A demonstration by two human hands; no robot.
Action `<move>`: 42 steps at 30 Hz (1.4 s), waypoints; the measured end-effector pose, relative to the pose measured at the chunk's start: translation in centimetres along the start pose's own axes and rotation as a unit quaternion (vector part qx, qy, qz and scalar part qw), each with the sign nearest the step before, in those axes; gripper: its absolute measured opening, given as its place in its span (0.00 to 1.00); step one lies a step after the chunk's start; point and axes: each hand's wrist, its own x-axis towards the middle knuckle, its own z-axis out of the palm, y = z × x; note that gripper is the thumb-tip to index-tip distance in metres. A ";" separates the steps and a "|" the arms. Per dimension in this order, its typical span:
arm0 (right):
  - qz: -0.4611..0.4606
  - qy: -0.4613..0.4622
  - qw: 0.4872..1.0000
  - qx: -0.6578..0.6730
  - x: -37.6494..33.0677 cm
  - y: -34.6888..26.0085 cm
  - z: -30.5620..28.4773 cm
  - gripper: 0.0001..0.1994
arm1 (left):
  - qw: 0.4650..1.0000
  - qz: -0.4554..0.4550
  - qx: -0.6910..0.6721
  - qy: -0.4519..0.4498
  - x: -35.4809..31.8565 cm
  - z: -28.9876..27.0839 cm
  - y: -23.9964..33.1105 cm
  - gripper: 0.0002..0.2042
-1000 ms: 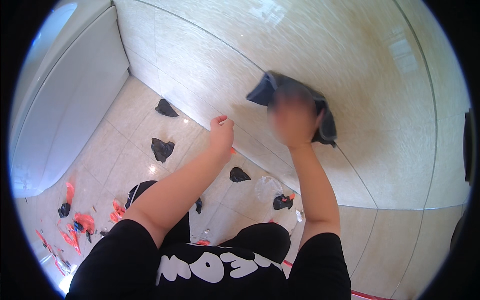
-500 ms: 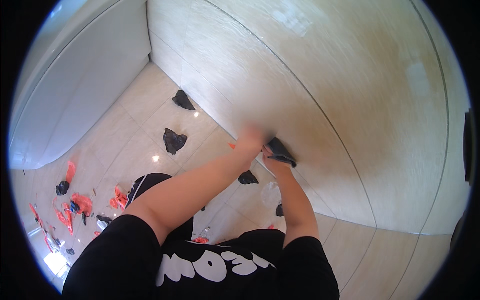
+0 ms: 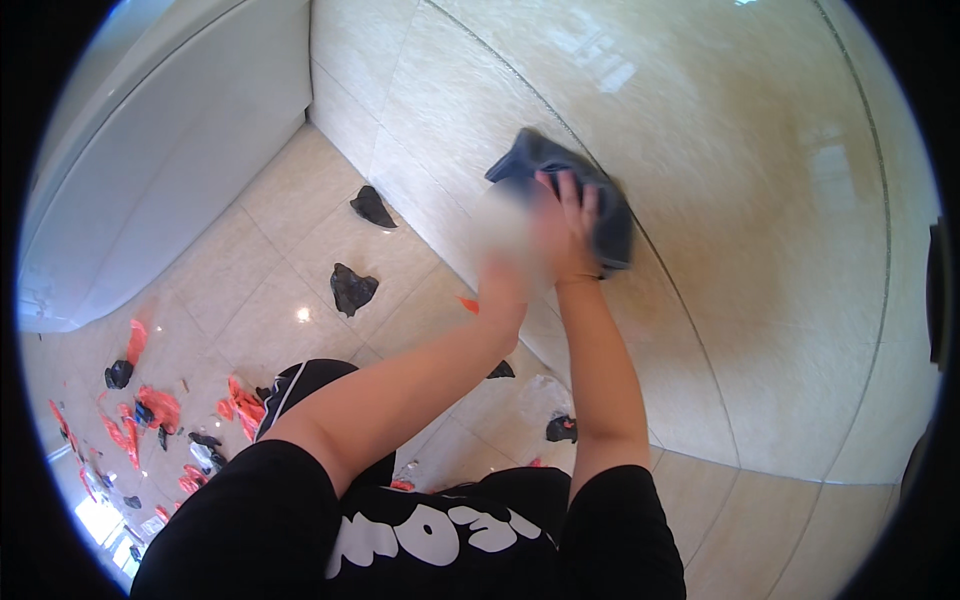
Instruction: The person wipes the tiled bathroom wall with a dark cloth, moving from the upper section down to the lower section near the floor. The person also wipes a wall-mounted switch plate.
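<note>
A dark grey-blue cloth [image 3: 612, 228] lies spread against the beige tiled wall [image 3: 760, 280]. My right hand [image 3: 570, 225] presses on the cloth, its fingers stretched out and apart over the fabric. Close beside it, my left hand [image 3: 515, 225] is at the cloth's lower left edge. A blur covers the left hand, so its fingers and whether it grips the fabric cannot be made out.
Black plastic scraps [image 3: 353, 290] lie on the tiled floor [image 3: 270, 300] along the wall's foot. Red plastic pieces [image 3: 158, 408] and other litter are scattered at the lower left. A white curved panel [image 3: 170, 170] stands at the upper left.
Both hands and the cloth have moved up the wall, away from its base. The cloth, bunched earlier, now shows more widely spread under my right hand.
</note>
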 end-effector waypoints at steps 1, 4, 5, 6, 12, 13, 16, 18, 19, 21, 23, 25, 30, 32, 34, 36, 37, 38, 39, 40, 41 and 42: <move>-0.005 0.000 0.999 0.042 -1.5 -0.5 2.9 0.25 | 1.000 -0.004 -0.002 -0.001 0.0 -0.1 -0.2 0.22; 0.071 -0.235 0.948 0.204 -3.3 -4.1 6.1 0.28 | 1.000 0.005 -0.027 0.011 0.4 -0.6 0.6 0.22; 0.082 -0.162 0.919 0.351 -4.7 -4.6 6.8 0.27 | 0.999 0.008 -0.035 0.009 0.6 -0.6 0.5 0.23; 0.124 -0.207 0.910 0.338 -6.7 -5.0 7.0 0.26 | 0.999 0.009 -0.042 0.006 0.8 -0.6 0.4 0.23; 0.234 -0.398 0.839 0.289 -8.9 -3.6 -0.9 0.21 | 0.998 -0.017 -0.059 -0.008 0.3 -1.4 1.9 0.24; 0.293 -0.369 0.847 0.248 -9.2 -3.3 -2.0 0.20 | 0.998 -0.029 -0.055 -0.008 0.1 -1.2 2.3 0.24; 0.041 -0.171 0.984 0.001 -9.4 -0.8 -2.1 0.16 | 0.999 -0.021 -0.042 0.009 0.9 -1.4 2.9 0.23; -0.012 -0.069 0.997 -0.040 -5.3 -0.1 -2.9 0.16 | 0.998 -0.008 -0.056 0.027 1.7 -1.6 3.1 0.21; -0.019 -0.033 0.998 -0.047 -2.1 -0.3 -3.8 0.15 | 0.996 -0.004 -0.079 0.039 2.0 -1.7 3.3 0.20; -0.023 0.021 0.998 -0.057 4.5 -1.7 -5.7 0.14 | 0.993 -0.004 -0.108 0.054 2.3 -1.9 3.7 0.18; -0.026 0.036 0.997 -0.061 8.4 -3.3 -6.2 0.14 | 0.991 -0.014 -0.121 0.053 2.2 -2.0 4.3 0.18; -0.038 0.002 0.998 -0.044 10.0 -5.0 -4.8 0.15 | 0.991 -0.009 -0.118 0.064 2.8 -2.4 4.3 0.18; 0.003 -0.159 0.979 0.126 5.5 -8.3 5.4 0.21 | 0.991 0.005 -0.115 0.067 3.1 -2.9 4.5 0.20; 0.062 -0.209 0.939 0.266 -1.6 -7.6 14.3 0.23 | 0.995 0.007 -0.087 0.057 4.7 -3.0 2.2 0.23; 0.135 -0.167 0.917 0.337 -2.4 -9.4 12.9 0.15 | 0.993 0.020 -0.089 0.068 5.1 -3.8 2.8 0.23; 0.205 -0.188 0.896 0.347 -3.0 -9.3 9.1 0.12 | 0.994 0.024 -0.089 0.064 4.8 -3.9 3.4 0.22; 0.179 -0.201 0.915 0.301 -1.6 -9.2 7.0 0.13 | 0.991 0.034 -0.102 0.076 4.7 -4.3 4.0 0.22; 0.163 -0.212 0.931 0.247 -0.8 -8.5 4.5 0.13 | 0.990 0.037 -0.111 0.076 4.5 -4.1 4.4 0.22; 0.100 -0.190 0.964 0.154 0.4 -7.7 2.1 0.14 | 0.990 0.039 -0.106 0.079 4.7 -4.0 4.3 0.21; 0.076 -0.174 0.973 0.133 2.1 -7.1 0.2 0.15 | 0.990 0.042 -0.104 0.084 5.1 -4.0 3.8 0.21; 0.053 -0.157 0.980 0.112 3.7 -6.5 -1.5 0.15 | 0.990 0.044 -0.102 0.091 5.5 -3.9 3.7 0.20; 0.076 -0.148 0.973 0.162 5.9 -6.0 -3.0 0.14 | 0.989 0.037 -0.089 0.110 5.5 -3.7 3.9 0.19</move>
